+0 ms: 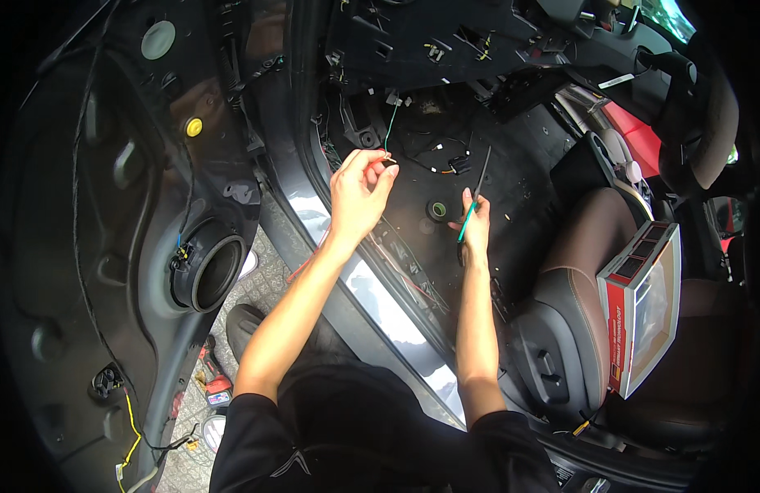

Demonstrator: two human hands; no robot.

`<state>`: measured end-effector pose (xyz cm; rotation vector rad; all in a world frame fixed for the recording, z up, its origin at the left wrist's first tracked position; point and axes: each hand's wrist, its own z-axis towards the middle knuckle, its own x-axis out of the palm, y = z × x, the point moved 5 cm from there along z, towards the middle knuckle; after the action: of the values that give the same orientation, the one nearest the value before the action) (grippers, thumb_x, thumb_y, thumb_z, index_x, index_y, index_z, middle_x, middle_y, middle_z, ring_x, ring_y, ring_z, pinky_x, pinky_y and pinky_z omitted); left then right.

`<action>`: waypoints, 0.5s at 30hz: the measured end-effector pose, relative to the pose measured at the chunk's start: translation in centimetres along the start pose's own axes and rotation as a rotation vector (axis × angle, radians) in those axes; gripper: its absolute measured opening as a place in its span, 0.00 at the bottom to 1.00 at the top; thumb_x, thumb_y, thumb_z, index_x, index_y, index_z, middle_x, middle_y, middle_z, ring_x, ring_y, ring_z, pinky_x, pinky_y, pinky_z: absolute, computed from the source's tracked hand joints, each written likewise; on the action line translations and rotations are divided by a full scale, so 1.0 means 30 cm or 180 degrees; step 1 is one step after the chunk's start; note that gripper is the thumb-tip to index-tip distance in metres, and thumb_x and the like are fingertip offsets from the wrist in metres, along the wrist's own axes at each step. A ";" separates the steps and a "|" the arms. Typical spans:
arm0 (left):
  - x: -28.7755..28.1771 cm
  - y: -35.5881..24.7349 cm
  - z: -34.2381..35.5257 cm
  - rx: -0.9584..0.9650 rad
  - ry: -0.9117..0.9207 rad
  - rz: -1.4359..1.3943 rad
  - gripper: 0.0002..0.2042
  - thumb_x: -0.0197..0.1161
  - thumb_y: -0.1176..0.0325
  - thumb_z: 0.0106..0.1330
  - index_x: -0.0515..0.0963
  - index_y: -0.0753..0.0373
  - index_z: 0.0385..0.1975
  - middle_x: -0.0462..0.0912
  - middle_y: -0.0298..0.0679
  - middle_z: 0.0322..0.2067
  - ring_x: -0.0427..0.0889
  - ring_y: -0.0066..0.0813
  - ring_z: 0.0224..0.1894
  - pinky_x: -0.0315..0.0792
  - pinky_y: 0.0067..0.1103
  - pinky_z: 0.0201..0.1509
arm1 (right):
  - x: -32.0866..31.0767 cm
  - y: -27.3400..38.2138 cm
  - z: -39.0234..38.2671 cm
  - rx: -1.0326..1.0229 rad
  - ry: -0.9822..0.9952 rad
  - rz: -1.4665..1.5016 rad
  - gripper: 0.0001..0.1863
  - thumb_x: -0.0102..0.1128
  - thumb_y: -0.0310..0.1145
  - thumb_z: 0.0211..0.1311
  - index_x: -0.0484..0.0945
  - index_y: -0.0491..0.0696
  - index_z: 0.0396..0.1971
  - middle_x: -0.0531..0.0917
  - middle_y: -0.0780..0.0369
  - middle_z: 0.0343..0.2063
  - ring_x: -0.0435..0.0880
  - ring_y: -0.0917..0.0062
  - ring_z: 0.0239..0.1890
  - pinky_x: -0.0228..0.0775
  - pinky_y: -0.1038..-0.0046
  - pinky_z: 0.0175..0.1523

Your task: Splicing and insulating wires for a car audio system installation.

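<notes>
My left hand (pixel 359 193) pinches the tip of a thin green wire (pixel 391 123) that runs down from a white connector (pixel 399 100) under the dashboard; the exact end between my fingertips is small. My right hand (pixel 477 218) is closed on a long, dark, slender tool (pixel 486 164) with a teal strip (pixel 466 223) along it; I cannot make out the tool's kind. Beside that hand a roll of dark tape (pixel 437 210) lies on the car floor (pixel 518 238). A black connector with short wires (pixel 458 164) lies a little beyond it.
The open door panel (pixel 101 205), with loose cables and a round speaker mount (pixel 207 271), stands left. Below it a red power tool (pixel 215 374) rests on paving. The sill (pixel 371 308) crosses beneath my arms. A boxed item (pixel 638 308) sits on the seat (pixel 589 246) at right.
</notes>
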<state>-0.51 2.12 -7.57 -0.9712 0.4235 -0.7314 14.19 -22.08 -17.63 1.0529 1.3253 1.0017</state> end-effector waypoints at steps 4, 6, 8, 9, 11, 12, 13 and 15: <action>-0.034 -0.019 0.019 0.0156 -0.0127 0.0321 0.12 0.71 0.75 0.52 0.80 0.66 0.36 0.76 0.34 0.25 0.71 0.19 0.25 0.70 0.19 0.33 | -0.188 -0.239 0.206 0.0734 -0.0663 -0.0933 0.34 0.63 0.38 0.60 0.64 0.44 0.65 0.81 0.51 0.46 0.84 0.66 0.42 0.80 0.71 0.32; -0.015 -0.016 0.024 -0.0038 0.0080 0.0323 0.13 0.72 0.74 0.55 0.81 0.67 0.39 0.78 0.32 0.28 0.73 0.13 0.29 0.69 0.13 0.33 | -0.275 -0.333 0.258 0.0538 -0.0969 -0.2149 0.40 0.65 0.41 0.57 0.61 0.42 0.68 0.76 0.46 0.57 0.78 0.56 0.57 0.70 0.64 0.62; -0.053 -0.006 0.012 -0.0138 0.0120 0.0311 0.12 0.72 0.74 0.57 0.81 0.67 0.40 0.78 0.30 0.28 0.73 0.12 0.29 0.69 0.13 0.33 | -0.188 -0.298 0.176 0.0789 -0.0725 -0.1462 0.42 0.65 0.42 0.58 0.58 0.44 0.70 0.72 0.44 0.60 0.70 0.54 0.65 0.60 0.63 0.69; -0.037 -0.011 0.011 -0.0145 0.0168 0.0295 0.12 0.72 0.74 0.57 0.81 0.67 0.40 0.78 0.30 0.28 0.73 0.12 0.29 0.69 0.13 0.33 | -0.206 -0.314 0.191 0.0680 -0.0841 -0.1603 0.40 0.65 0.41 0.59 0.59 0.45 0.69 0.69 0.44 0.62 0.66 0.53 0.67 0.65 0.60 0.65; -0.003 0.012 0.010 -0.0442 0.0418 -0.0085 0.13 0.70 0.74 0.60 0.80 0.67 0.43 0.79 0.30 0.32 0.74 0.11 0.33 0.70 0.12 0.38 | -0.160 -0.186 0.085 0.0355 -0.1100 -0.1600 0.37 0.64 0.40 0.62 0.60 0.45 0.69 0.63 0.42 0.65 0.57 0.51 0.71 0.52 0.56 0.72; 0.004 0.024 0.007 -0.0461 0.0451 -0.0052 0.13 0.70 0.74 0.60 0.80 0.67 0.43 0.79 0.30 0.32 0.74 0.11 0.33 0.70 0.12 0.38 | -0.129 -0.238 0.115 -0.0429 -0.1280 -0.1349 0.33 0.62 0.36 0.64 0.63 0.44 0.67 0.64 0.45 0.66 0.59 0.54 0.70 0.58 0.60 0.69; 0.006 0.036 0.000 -0.0521 0.0549 -0.0393 0.13 0.69 0.74 0.62 0.79 0.68 0.46 0.80 0.31 0.36 0.74 0.12 0.36 0.71 0.12 0.41 | -0.072 -0.133 0.063 -0.1116 -0.1097 -0.1169 0.26 0.61 0.35 0.66 0.69 0.43 0.62 0.69 0.48 0.63 0.66 0.60 0.67 0.66 0.64 0.64; 0.011 0.056 -0.011 -0.0624 0.0681 -0.0704 0.14 0.67 0.74 0.64 0.78 0.68 0.48 0.81 0.32 0.39 0.75 0.12 0.39 0.72 0.11 0.45 | 0.092 0.092 -0.063 -0.1030 0.0115 0.0461 0.16 0.56 0.34 0.71 0.77 0.40 0.52 0.85 0.56 0.43 0.83 0.72 0.47 0.70 0.72 0.58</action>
<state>0.12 2.29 -9.19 -1.1403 0.5889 -1.0136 12.41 -18.72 -15.58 0.8945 1.0806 1.3002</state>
